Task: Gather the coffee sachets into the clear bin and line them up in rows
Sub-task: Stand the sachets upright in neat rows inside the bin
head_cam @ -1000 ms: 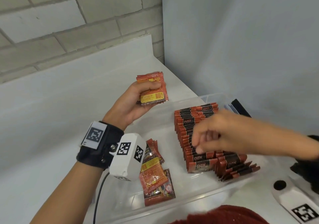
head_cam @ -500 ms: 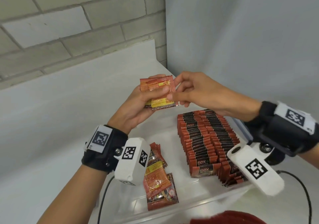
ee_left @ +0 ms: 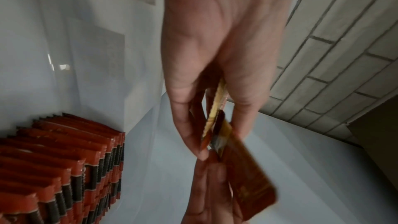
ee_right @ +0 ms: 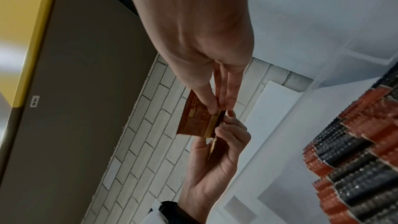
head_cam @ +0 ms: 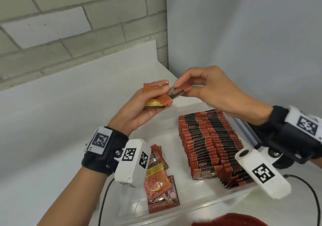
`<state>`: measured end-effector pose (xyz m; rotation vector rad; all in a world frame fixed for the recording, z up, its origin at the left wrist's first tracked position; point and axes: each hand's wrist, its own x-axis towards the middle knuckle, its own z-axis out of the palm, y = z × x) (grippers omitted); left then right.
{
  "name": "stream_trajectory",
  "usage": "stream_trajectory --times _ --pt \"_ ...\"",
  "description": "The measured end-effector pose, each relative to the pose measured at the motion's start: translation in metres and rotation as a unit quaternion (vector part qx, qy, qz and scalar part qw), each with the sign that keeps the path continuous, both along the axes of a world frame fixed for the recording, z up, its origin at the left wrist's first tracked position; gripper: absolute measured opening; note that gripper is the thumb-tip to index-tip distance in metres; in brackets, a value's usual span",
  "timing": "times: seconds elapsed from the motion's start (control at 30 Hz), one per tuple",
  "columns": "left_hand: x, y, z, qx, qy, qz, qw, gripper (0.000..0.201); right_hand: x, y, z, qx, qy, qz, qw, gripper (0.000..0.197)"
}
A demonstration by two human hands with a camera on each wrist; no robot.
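At centre frame the left hand (head_cam: 137,109) clamps a small stack (head_cam: 153,95) of sachets above the bin (head_cam: 200,206). Just right of it, the right hand (head_cam: 210,89) pinches one sachet (head_cam: 176,93) off the stack's top, long axis running left to right. The rows (head_cam: 209,145) stand below and to the right, nearer the right hand; loose sachets (head_cam: 160,184) lie lower centre.
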<state>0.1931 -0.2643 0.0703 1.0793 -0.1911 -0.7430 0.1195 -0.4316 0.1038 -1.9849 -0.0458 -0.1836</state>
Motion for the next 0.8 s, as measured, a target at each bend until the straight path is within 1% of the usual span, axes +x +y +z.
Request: stream_trajectory --times 0.1,0.17,0.2,0.23,0.3,0.33,0.37,0.4,0.43,0.5,0.63,0.73,0.8 --pt "0.0 0.001 0.0 -0.003 -0.024 -0.006 1.0 0.02 -0.002 -0.003 0.0 -0.024 0.001 0.009 1.0 0.022" --pt "0.0 0.0 0.0 -0.002 -0.041 0.004 0.999 0.022 -0.003 -0.006 0.001 -0.009 0.018 0.004 1.0 0.027" --pt "0.0 0.0 0.001 -0.005 -0.048 0.013 0.999 0.024 -0.003 -0.006 0.001 0.019 0.028 -0.003 0.999 0.028" --pt "0.0 -0.001 0.001 -0.011 -0.051 0.023 0.998 0.027 -0.004 -0.005 0.002 0.069 0.042 -0.017 0.997 0.028" --pt "0.001 -0.002 0.0 -0.026 -0.053 0.045 0.997 0.034 -0.005 -0.001 0.005 0.199 0.082 -0.045 0.975 0.023" --pt "0.001 -0.002 0.0 -0.034 -0.053 0.054 0.997 0.036 -0.007 0.001 0.006 0.24 0.106 -0.044 0.964 0.026" --pt "0.001 -0.002 0.001 -0.041 -0.053 0.062 0.996 0.037 -0.008 0.002 0.006 0.245 0.129 -0.03 0.96 0.035" --pt "0.001 -0.002 0.001 -0.046 -0.054 0.067 0.995 0.037 -0.01 0.004 0.005 0.224 0.147 -0.008 0.963 0.04" --pt "0.002 -0.001 0.001 -0.049 -0.057 0.07 0.995 0.035 -0.013 0.006 0.003 0.196 0.157 0.014 0.968 0.041" --pt "0.002 -0.001 0.001 -0.05 -0.063 0.071 0.994 0.03 -0.015 0.009 -0.001 0.176 0.166 0.031 0.97 0.035" --pt "0.003 0.0 0.0 -0.048 -0.071 0.064 0.994 0.029 -0.013 0.005 -0.003 0.212 0.157 -0.009 0.965 0.025" --pt "0.003 0.0 -0.002 -0.035 -0.076 0.056 0.995 0.03 -0.013 0.002 -0.001 0.231 0.145 -0.035 0.961 0.007" --pt "0.003 0.0 -0.002 -0.029 -0.076 0.048 0.996 0.03 -0.014 0.0 -0.001 0.228 0.131 -0.039 0.964 0.006"
